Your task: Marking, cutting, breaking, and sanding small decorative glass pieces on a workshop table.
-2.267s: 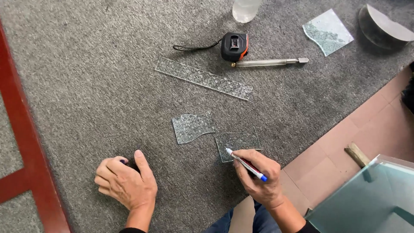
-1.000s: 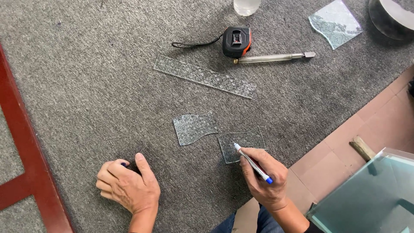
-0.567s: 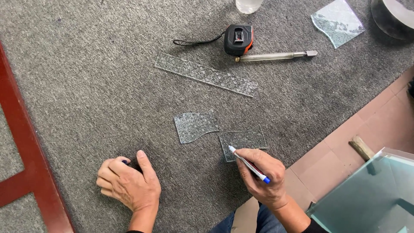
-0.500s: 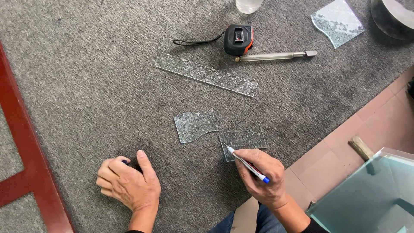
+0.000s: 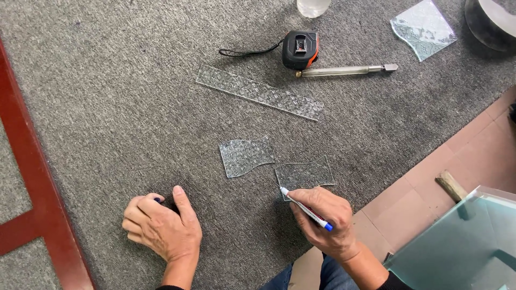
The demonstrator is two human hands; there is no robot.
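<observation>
1. The left hand [image 5: 161, 228] lies on the grey carpet [image 5: 107, 107], fingers curled together over a small dark object [image 5: 161, 201] that is mostly hidden; I cannot tell what it is.
2. A small curved piece of clear patterned glass [image 5: 246, 156] lies flat on the carpet, between the 2 hands and a little above them.
3. Just beside it, on the right, lies a second small piece of patterned glass [image 5: 305, 174].
4. The right hand [image 5: 325, 220] is clamped on a white marker pen with blue end [image 5: 306, 209]; its tip touches the lower left corner of the second piece.
5. Further up are a long patterned glass strip [image 5: 259, 92], a black and orange tape measure [image 5: 300, 49] and a slim glass cutter [image 5: 344, 70].
</observation>
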